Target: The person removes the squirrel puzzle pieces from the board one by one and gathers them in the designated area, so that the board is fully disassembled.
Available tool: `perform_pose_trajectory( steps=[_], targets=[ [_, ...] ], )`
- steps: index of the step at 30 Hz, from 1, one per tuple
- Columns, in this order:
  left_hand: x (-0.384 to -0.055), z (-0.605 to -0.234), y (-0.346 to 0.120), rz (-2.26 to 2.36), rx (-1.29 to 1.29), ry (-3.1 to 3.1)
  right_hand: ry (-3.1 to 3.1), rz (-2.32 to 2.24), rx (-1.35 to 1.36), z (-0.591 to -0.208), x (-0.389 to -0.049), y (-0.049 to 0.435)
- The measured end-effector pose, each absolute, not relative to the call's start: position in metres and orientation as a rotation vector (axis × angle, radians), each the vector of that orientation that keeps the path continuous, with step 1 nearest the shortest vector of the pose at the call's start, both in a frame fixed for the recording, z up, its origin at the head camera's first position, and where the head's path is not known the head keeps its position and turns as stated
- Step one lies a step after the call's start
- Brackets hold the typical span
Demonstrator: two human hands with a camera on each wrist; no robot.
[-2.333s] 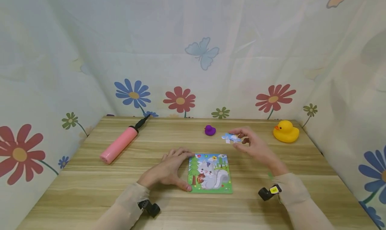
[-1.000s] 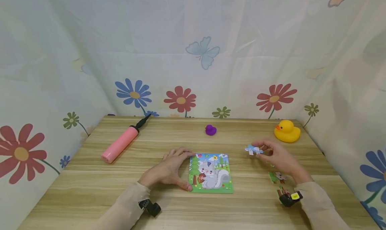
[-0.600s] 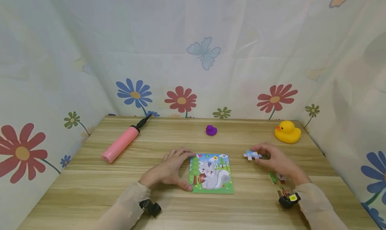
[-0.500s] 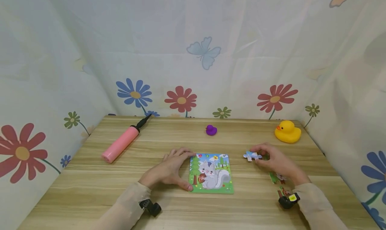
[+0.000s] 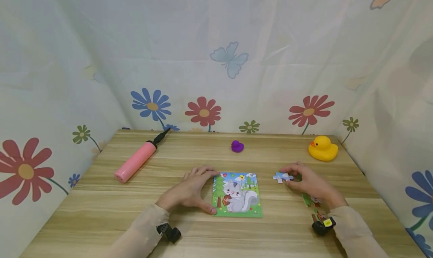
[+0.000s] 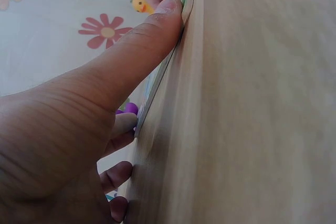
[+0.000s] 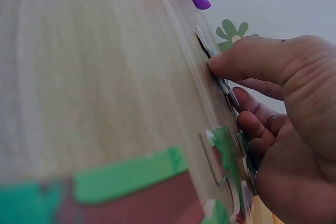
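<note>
A square squirrel picture board [image 5: 235, 194] lies flat on the wooden table. My left hand [image 5: 189, 190] rests along its left edge, thumb at the lower corner and index finger at the upper one. In the left wrist view, that thumb [image 6: 142, 45] lies straight over the board's edge. To the right of the board, my right hand [image 5: 311, 181] pinches a light-blue jigsaw piece [image 5: 282, 177] between thumb and fingers, at table level. More jigsaw pieces [image 5: 307, 200] lie beneath the right wrist, partly hidden; the right wrist view shows green and brown ones [image 7: 226, 156] close up.
A pink hand pump [image 5: 135, 162] with a black nozzle lies at the left. Behind the board sits a small purple duck [image 5: 237, 146]. A larger yellow duck [image 5: 323, 148] stands at the back right. Flower-printed curtains [image 5: 216, 81] enclose the table's back and sides.
My right hand has carried the jigsaw piece to the right and nearer, then lowered it to the table. Loose pieces have come into view under its wrist. The left hand has stayed at the board.
</note>
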State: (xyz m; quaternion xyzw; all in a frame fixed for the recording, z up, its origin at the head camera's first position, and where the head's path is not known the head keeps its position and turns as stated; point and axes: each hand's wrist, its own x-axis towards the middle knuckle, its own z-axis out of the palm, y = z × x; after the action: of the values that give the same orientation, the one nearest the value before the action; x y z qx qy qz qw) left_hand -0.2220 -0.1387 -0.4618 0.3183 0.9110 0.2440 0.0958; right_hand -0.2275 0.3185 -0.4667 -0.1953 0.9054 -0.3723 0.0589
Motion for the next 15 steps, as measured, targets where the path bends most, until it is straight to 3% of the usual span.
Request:
perform_pose_trajectory(
  steps=[15],
  targets=[
    [-0.2212, -0.4609, -0.1389, 0.723, 0.951, 2.701, 2.730, -1.134, -0.578, -0.4693, -0.2285, 0.3194]
  ],
)
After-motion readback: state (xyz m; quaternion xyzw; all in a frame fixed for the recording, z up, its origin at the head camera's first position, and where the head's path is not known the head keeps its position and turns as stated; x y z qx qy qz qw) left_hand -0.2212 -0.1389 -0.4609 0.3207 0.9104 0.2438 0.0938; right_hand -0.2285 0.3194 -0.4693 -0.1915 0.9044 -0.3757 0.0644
